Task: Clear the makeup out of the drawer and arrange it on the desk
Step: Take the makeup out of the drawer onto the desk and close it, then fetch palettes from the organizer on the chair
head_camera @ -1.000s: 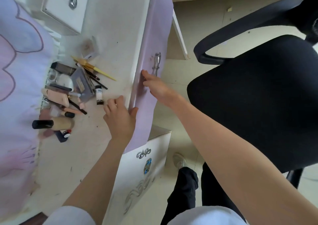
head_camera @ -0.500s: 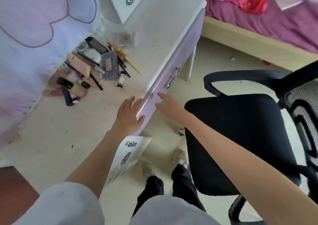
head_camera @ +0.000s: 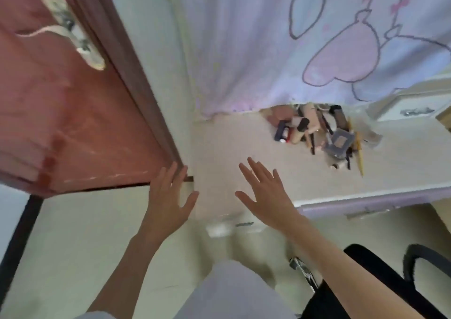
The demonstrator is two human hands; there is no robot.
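Observation:
A pile of makeup (head_camera: 324,133) lies on the white desk (head_camera: 244,147) against the hanging cloth: tubes, brushes, pencils and a grey compact. The lilac drawer front (head_camera: 366,204) runs flush along the desk's near edge, with its metal handle showing. My left hand (head_camera: 168,201) hovers with straight spread fingers at the desk's left end, near the door's corner. My right hand (head_camera: 266,196) is also flat and spread, raised over the desk's front left part. Neither hand holds anything. The whole frame is blurred by head motion.
A reddish-brown door (head_camera: 61,99) with a metal handle stands at the left. A lilac cloth (head_camera: 280,38) with a pink cartoon print hangs behind the desk. A small white drawer box (head_camera: 412,108) sits at the far right. A black office chair (head_camera: 380,282) is at the bottom right.
Both hands left the drawer front and desk edge and now hover with spread fingers. The view swung sharply left, bringing the door into sight.

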